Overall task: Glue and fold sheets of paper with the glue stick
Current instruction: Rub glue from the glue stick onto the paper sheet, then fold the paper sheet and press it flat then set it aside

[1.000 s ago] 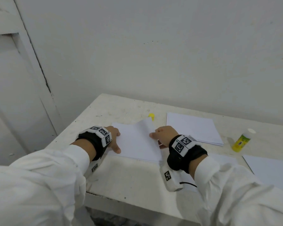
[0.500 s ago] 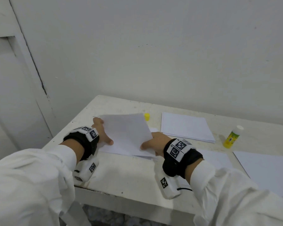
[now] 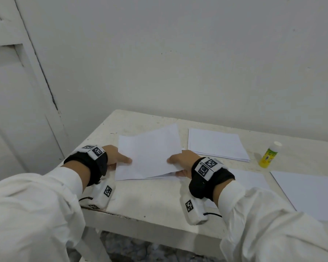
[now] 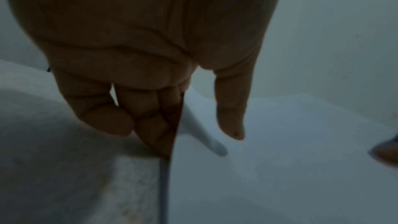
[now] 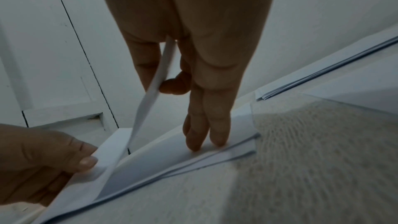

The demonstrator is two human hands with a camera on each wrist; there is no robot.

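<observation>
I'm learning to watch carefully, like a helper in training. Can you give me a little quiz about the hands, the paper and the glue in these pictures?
1. True or false: the right hand grips the glue stick.
2. Which hands hold the lifted sheet? A) left only B) right only C) both
3. Fill in: two right fingers press on the folded papers lying on the ____.

Key:
1. False. The glue stick stands capped, apart from both hands.
2. C. The left hand holds one side, the right hand the other.
3. Table.
</observation>
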